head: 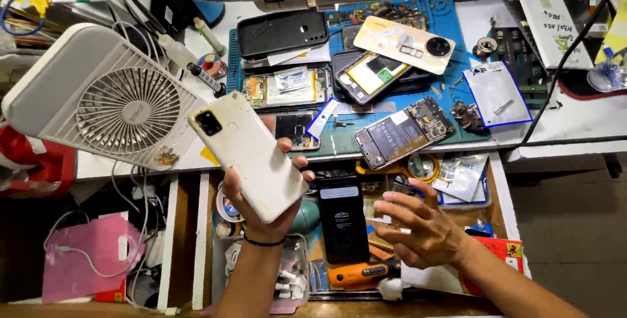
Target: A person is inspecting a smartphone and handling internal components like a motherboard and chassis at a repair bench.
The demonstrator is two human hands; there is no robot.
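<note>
A: We note the white desk fan [108, 99] at nine o'clock and the blue work mat [339, 136] at twelve, strewn with opened phones.

B: We record the left hand [264, 207] clamped on a white phone [248, 155], back side up, just left of centre. The right hand [424, 226], fingers spread and empty, hovers at five o'clock above the open drawer [499, 194], beside a black phone [343, 220] and an orange screwdriver [362, 272].
</note>
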